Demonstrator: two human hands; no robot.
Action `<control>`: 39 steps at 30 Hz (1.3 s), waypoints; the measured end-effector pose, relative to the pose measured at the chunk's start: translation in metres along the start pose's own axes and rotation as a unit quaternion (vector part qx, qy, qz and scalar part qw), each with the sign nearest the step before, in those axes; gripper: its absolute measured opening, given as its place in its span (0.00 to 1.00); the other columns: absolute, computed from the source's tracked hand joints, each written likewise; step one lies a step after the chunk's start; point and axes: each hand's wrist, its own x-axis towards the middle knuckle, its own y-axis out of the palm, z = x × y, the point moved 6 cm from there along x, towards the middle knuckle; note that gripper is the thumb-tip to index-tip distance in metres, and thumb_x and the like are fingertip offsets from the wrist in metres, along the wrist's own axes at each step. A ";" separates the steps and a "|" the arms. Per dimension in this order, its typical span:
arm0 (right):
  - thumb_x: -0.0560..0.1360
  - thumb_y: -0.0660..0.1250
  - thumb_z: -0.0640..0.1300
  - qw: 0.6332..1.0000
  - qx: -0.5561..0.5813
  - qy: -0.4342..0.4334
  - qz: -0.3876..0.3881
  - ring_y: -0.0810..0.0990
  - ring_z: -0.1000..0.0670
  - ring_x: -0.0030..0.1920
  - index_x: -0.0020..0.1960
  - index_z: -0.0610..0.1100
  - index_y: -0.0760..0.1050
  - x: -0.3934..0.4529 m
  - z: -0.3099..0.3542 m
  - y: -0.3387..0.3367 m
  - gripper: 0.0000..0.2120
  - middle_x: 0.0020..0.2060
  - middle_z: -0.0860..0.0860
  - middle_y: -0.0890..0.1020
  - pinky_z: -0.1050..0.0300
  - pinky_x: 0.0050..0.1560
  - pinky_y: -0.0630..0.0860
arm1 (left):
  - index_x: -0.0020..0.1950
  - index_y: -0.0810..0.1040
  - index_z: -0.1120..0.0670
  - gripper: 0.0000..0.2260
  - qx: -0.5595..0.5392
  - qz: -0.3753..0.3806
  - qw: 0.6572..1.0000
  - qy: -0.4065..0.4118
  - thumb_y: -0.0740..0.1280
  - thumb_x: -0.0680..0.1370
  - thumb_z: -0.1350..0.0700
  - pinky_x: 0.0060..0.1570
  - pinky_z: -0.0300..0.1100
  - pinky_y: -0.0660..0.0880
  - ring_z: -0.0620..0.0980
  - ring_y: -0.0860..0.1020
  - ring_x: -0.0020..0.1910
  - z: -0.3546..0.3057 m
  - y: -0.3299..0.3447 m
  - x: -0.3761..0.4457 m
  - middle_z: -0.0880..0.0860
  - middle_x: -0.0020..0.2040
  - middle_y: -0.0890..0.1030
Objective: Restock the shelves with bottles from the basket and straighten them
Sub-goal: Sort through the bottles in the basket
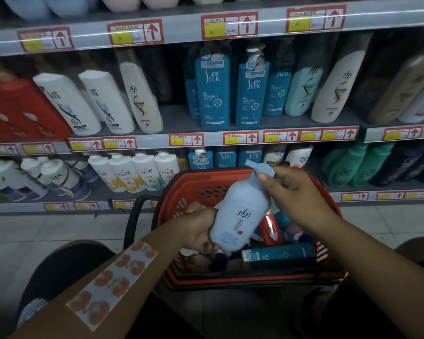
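A pale blue bottle (240, 211), tilted cap-up toward the shelves (230, 138), is gripped above the basket (171, 192) by both hands: left hand (201, 228) at base, right hand (289, 189) pinching cap.

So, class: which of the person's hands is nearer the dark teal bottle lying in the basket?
Left. The left hand grips the pale blue bottle's base just beside the dark teal bottle; the right hand pinches the pump higher up.

Pale blue pump bottle (240, 211) tilted above the red basket (328, 204).
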 end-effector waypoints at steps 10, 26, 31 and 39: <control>0.76 0.64 0.65 0.989 -0.138 -0.031 -0.045 0.80 0.47 0.43 0.47 0.41 0.82 0.014 -0.019 -0.002 0.26 0.41 0.43 0.81 0.49 0.46 0.77 | 0.54 0.81 0.56 0.26 0.016 0.107 0.994 -0.013 0.51 0.82 0.40 0.49 0.49 0.78 0.55 0.83 0.43 0.002 0.036 -0.004 0.57 0.47 0.85; 0.83 0.60 0.53 0.995 -0.100 -0.025 0.021 0.80 0.63 0.55 0.67 0.50 0.71 0.018 0.008 0.019 0.15 0.55 0.57 0.81 0.70 0.50 0.75 | 0.53 0.82 0.57 0.34 -0.048 0.057 0.994 0.076 0.47 0.80 0.32 0.34 0.39 0.75 0.56 0.80 0.34 -0.010 0.026 -0.024 0.59 0.42 0.84; 0.83 0.60 0.52 0.991 -0.109 -0.070 0.043 0.78 0.63 0.60 0.71 0.50 0.70 0.027 0.049 0.036 0.17 0.60 0.58 0.80 0.70 0.56 0.74 | 0.59 0.81 0.56 0.34 -0.109 0.035 0.981 0.154 0.49 0.79 0.32 0.38 0.43 0.72 0.55 0.79 0.36 -0.016 0.008 -0.047 0.61 0.49 0.83; 0.83 0.60 0.54 0.967 -0.169 -0.188 0.038 0.79 0.56 0.59 0.67 0.51 0.70 0.043 0.160 0.059 0.15 0.57 0.56 0.81 0.49 0.63 0.76 | 0.71 0.75 0.51 0.36 -0.167 0.062 0.919 0.351 0.45 0.79 0.28 0.36 0.44 0.78 0.56 0.83 0.44 -0.069 -0.024 -0.139 0.61 0.63 0.81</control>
